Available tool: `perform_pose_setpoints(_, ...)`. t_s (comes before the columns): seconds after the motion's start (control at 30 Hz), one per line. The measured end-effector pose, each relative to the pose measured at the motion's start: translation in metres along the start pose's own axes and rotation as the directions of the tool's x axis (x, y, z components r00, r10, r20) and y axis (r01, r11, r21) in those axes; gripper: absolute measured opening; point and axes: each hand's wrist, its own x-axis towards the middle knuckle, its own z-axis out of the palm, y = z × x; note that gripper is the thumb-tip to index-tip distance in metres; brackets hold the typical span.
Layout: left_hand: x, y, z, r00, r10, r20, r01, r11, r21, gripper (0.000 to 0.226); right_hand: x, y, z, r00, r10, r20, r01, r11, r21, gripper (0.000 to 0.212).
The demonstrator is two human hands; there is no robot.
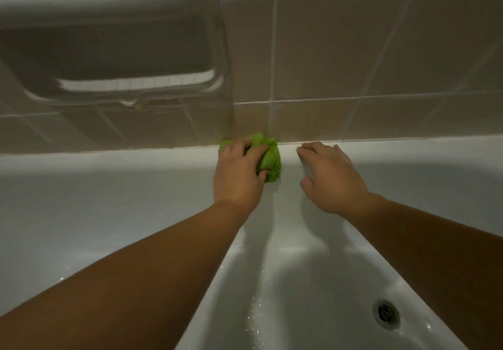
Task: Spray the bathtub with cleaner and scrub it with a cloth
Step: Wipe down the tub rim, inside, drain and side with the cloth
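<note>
- Two hands at the bathtub (109, 186) far rim.
- Left hand (239, 175) gripping bunched green cloth (269, 159), pressed on rim at tiled wall (353, 63).
- Right hand (329, 178) just right of cloth, fingers loosely spread, touching rim, holding nothing.
- Drain (386, 313) down on tub floor.

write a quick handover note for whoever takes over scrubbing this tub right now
Left hand: grips the bunched green cloth and presses it on the far rim of the bathtub, right at the seam with the tiled wall.
Right hand: open, fingers resting on the same rim beside the cloth, holding nothing.
Spray bottle: not in view.
Done: droplets on the tub floor near the drain suggest it is already wet or sprayed.
Left: how much is already scrubbed cannot be told; carry on along the rim, then the walls and floor.
</note>
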Motion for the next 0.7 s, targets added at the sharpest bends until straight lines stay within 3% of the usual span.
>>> perform_pose_setpoints(0.17, 0.012, 0.031, 0.013, 0.999, -0.006, 0.051, 0.01, 0.997, -0.075, 0.051, -0.008, 0.036, -0.014, 0.984, 0.105, -0.146, -0.075, 0.976, 0.203, 0.047)
perform_pose_setpoints(0.33, 0.015, 0.002, -0.007, 0.972, 0.154, 0.177, -0.139, 0.986, -0.09, 0.064, -0.002, 0.024, -0.016, 0.987, -0.022, -0.157, 0.071, 0.948, 0.311, 0.058)
perform_pose_setpoints(0.43, 0.017, -0.009, -0.02, 0.954, 0.232, 0.192, -0.229, 0.973, -0.036, 0.06, 0.001, 0.006, -0.009, 0.975, -0.117, -0.187, 0.167, 0.945, 0.281, 0.059)
perform_pose_setpoints(0.6, 0.017, -0.027, -0.029, 0.993, 0.023, 0.112, -0.017, 0.998, -0.055, 0.075, 0.007, -0.03, 0.022, 0.948, -0.269, -0.17, 0.286, 0.955, 0.084, 0.064)
perform_pose_setpoints(0.7, 0.006, -0.048, -0.033, 0.979, 0.059, 0.194, -0.064, 0.998, 0.022, 0.084, 0.011, -0.033, 0.034, 0.955, -0.24, -0.174, 0.24, 0.971, -0.02, 0.064)
